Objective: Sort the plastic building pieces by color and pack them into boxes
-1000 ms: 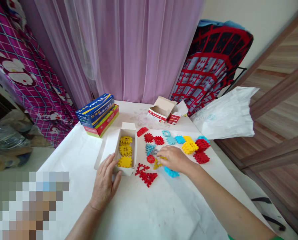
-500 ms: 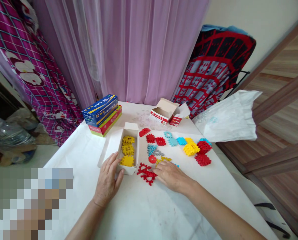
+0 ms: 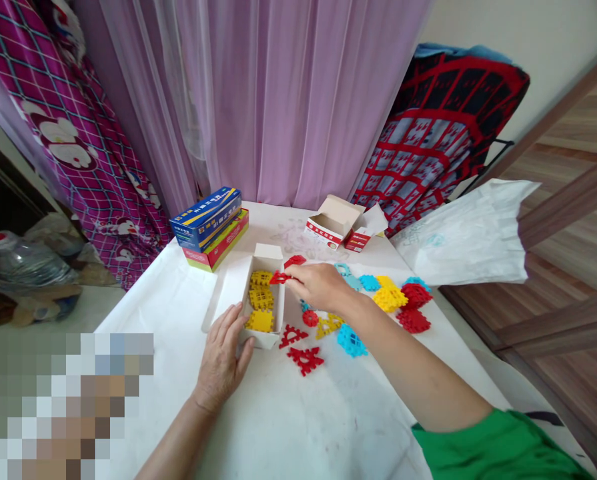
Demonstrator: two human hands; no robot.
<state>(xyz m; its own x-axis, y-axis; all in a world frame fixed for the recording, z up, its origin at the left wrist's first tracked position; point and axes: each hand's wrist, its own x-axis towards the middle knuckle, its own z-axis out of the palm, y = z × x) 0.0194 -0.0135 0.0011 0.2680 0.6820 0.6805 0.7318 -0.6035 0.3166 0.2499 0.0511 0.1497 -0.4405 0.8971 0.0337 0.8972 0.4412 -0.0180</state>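
An open white box (image 3: 281, 303) holds several yellow toothed plastic pieces (image 3: 261, 298). My left hand (image 3: 223, 353) rests against its near left corner, fingers apart, with nothing in its grasp. Above the box's right wall, my right hand (image 3: 315, 285) pinches a red toothed piece (image 3: 279, 277). Another red piece (image 3: 295, 261) lies just beyond my right fingers. Two red triangular pieces (image 3: 305, 361) lie near the box, beside a red round piece (image 3: 310, 318), a yellow triangle (image 3: 329, 325) and a blue piece (image 3: 351, 341). My right hand and forearm cover part of the pieces.
Blue and red boxes (image 3: 207, 220) are stacked at the back left. An open red-and-white box (image 3: 331, 227) stands at the back. Yellow (image 3: 389, 297) and dark red pieces (image 3: 414, 320) sit at the right, near a white bag (image 3: 463, 233).
My right hand has moved up and left from the red triangles to the box, now with a red piece in its fingers. The blue piece is uncovered. My left hand stays at the box.
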